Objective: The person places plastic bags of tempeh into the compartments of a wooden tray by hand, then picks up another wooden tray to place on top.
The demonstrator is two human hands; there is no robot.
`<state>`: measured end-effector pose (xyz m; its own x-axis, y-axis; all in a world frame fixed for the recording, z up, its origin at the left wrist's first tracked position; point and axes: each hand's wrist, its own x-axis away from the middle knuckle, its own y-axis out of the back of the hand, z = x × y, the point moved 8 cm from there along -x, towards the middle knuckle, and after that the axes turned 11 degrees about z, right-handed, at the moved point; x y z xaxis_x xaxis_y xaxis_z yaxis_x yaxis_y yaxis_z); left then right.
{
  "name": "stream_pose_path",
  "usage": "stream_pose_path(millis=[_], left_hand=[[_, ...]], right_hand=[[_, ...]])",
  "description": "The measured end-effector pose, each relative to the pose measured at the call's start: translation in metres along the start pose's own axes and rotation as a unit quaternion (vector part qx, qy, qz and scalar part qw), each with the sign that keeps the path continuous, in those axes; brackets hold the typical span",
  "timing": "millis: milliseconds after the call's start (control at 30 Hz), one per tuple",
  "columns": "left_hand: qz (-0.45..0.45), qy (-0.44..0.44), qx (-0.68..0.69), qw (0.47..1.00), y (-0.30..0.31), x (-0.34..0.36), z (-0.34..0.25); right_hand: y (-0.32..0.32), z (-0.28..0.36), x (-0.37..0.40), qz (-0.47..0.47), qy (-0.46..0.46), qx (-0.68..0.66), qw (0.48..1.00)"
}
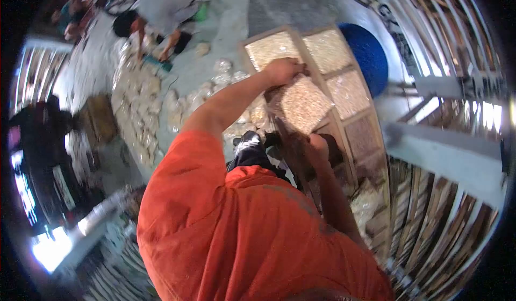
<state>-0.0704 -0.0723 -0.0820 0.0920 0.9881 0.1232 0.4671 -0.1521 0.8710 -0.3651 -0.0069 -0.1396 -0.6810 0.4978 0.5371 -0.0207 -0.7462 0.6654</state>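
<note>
Two hands (285, 72), one hand-held tray (302, 105), one blue tub (370, 59), one stooping person (164, 11), dozens of wrapped packets (141, 107)

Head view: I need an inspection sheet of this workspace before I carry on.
Surface: pale floor covering, with many clear-wrapped bags spread over it.
Job's things: tan grainy square between the hands; wooden frame divided into compartments, several with pale contents. Whether the square is bagged or in a tray is unclear.
Clutter: brown box beyond the bags on the left.
Hands: left hand at the square's far edge, right hand at its near edge; grip too blurred to tell.
Cables: nothing seen.
Surroundings: co-worker bending over bags, blue tub, slatted walls.
</note>
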Motion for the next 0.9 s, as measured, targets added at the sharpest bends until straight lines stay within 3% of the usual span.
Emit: stream_pose_path(millis=[33, 100, 133, 200, 233, 267, 300, 367, 400, 433, 500, 700, 833, 900], left_hand=[[-0.003, -0.011, -0.029, 1.0, -0.005, 0.003, 0.003], [-0.008, -0.003, -0.009, 1.0, -0.002, 0.017, 0.002], [-0.011, -0.016, 0.008, 1.0, 0.002, 0.019, -0.003], [0.016, -0.001, -0.005, 1.0, 0.0, 0.027, 0.0], [0.047, 0.014, -0.015, 0.999, 0.0, 0.035, -0.002], [0.151, 0.05, 0.006, 0.987, -0.012, 0.042, -0.001], [0.15, 0.051, 0.006, 0.987, 0.001, 0.05, -0.01], [0.33, 0.024, 0.097, 0.939, -0.01, 0.071, -0.03], [0.261, -0.008, 0.134, 0.956, -0.027, 0.059, -0.022], [0.255, -0.005, 0.133, 0.958, -0.048, 0.05, -0.017], [-0.046, -0.036, -0.011, 0.998, -0.024, 0.027, -0.017], [0.042, -0.077, -0.137, 0.987, -0.028, -0.021, -0.039], [0.058, -0.073, -0.117, 0.989, -0.034, -0.031, -0.036], [-0.023, -0.044, -0.075, 0.996, -0.034, -0.029, -0.028]], right_hand=[[-0.009, 0.006, 0.005, 0.017, 0.018, 0.008, 1.0], [0.01, 0.012, 0.023, -0.097, 0.03, -0.012, 0.995], [0.015, 0.014, 0.024, -0.097, 0.033, -0.01, 0.995], [0.033, 0.0, 0.03, -0.137, -0.058, 0.004, 0.989], [0.049, -0.007, 0.03, -0.16, -0.069, 0.032, 0.984], [0.067, -0.014, 0.026, -0.184, -0.079, 0.059, 0.978], [0.083, -0.013, 0.02, -0.183, -0.079, 0.06, 0.978], [0.116, -0.008, 0.01, -0.197, -0.095, 0.134, 0.967], [0.122, -0.02, 0.004, -0.197, -0.092, 0.137, 0.966], [0.125, -0.031, -0.007, -0.213, -0.061, 0.134, 0.966], [0.121, -0.036, -0.023, -0.23, -0.021, 0.135, 0.964], [0.105, -0.061, -0.028, -0.271, -0.045, 0.039, 0.961], [0.093, -0.062, -0.025, -0.296, -0.018, 0.013, 0.955], [0.091, -0.043, -0.02, -0.301, -0.021, 0.013, 0.953]])
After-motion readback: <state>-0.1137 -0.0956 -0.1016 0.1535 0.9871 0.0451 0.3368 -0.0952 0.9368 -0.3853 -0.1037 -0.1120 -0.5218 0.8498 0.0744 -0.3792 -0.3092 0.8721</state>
